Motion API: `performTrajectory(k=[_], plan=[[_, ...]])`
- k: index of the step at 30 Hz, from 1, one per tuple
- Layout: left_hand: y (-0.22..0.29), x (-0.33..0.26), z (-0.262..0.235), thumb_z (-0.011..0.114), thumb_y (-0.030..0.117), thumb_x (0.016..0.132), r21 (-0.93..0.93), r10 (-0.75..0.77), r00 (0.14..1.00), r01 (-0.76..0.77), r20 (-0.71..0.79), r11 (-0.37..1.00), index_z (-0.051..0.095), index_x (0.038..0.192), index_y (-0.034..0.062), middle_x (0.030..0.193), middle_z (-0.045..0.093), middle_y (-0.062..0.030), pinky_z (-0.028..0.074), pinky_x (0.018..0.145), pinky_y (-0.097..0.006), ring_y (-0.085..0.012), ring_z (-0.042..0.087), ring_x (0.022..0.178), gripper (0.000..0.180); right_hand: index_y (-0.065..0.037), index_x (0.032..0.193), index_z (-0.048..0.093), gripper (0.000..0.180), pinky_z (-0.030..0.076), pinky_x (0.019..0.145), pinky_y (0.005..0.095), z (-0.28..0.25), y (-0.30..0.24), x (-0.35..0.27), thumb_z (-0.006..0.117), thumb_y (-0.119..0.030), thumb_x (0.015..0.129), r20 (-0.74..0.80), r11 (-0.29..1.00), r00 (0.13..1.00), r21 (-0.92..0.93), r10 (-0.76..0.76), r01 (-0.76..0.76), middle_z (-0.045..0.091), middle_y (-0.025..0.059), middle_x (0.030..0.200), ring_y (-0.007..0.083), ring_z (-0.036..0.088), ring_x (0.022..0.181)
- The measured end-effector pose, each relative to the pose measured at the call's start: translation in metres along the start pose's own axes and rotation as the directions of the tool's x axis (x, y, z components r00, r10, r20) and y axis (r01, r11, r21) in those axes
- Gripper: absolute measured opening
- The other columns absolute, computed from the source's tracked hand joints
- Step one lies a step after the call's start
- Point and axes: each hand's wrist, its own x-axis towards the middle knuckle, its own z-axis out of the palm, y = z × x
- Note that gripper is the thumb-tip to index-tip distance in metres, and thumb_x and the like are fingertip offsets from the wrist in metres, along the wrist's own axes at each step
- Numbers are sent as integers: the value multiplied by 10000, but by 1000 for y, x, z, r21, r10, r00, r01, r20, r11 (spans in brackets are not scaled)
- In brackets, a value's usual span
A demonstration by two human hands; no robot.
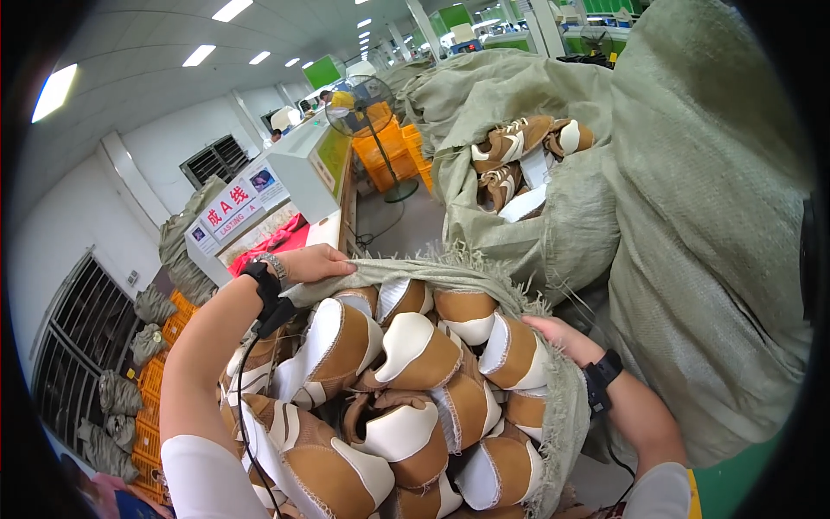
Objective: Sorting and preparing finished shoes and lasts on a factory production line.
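A woven green sack stands open in front of me, packed with several tan and white shoe uppers. My left hand grips the sack's frayed rim at its far left side. My right hand holds the rim at the right side, fingers curled over the fabric next to an upper. Both wrists wear black bands, and a cable runs down from the left one.
More green sacks pile up to the right and behind, one spilling brown and white shoes. A standing fan, orange crates and a white machine stand beyond. Stacked sacks and orange crates sit at lower left.
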Motion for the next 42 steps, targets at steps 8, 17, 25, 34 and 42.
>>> performTrajectory(k=[8,17,25,34,42], plan=[[-28,56,28,547,304,875,101,-28,998,33,-54,994,579,1058,32,998,611,-116,444,838,-303,-188,563,950,330,-4,1182,522,343,457,801,263,-1,-8,-5,536,-191,895,-15,955,984,-246,-175,166,588,70,1111,136,577,926],[80,25,22,453,262,926,-52,145,971,-138,192,989,399,1333,52,1315,461,-66,303,1017,-271,-154,430,1171,461,5,1230,489,374,426,874,254,-38,23,-10,508,-185,908,-57,967,967,-68,-249,245,553,56,1185,121,541,1013],[61,-155,1,495,255,913,-2,143,963,-147,-229,989,383,1340,72,1216,527,-97,364,970,-290,-161,473,1108,478,-10,1367,283,471,358,969,284,16,33,-118,432,-114,932,-29,890,900,-164,-435,425,460,126,1285,171,454,1160],[72,-408,185,636,120,811,70,381,761,-407,-525,911,549,1142,16,1082,603,-143,462,864,-338,-263,591,993,357,31,1091,543,316,419,886,334,47,55,-230,532,9,776,94,6,549,-984,-831,177,570,179,1081,298,550,1014],[27,-476,433,623,121,810,-433,9,841,-288,-542,854,542,1156,36,999,629,-118,498,738,-307,-261,620,854,366,-9,971,612,242,495,668,303,249,104,-255,633,-2,730,608,-28,601,-715,-518,699,620,140,923,255,617,761]])
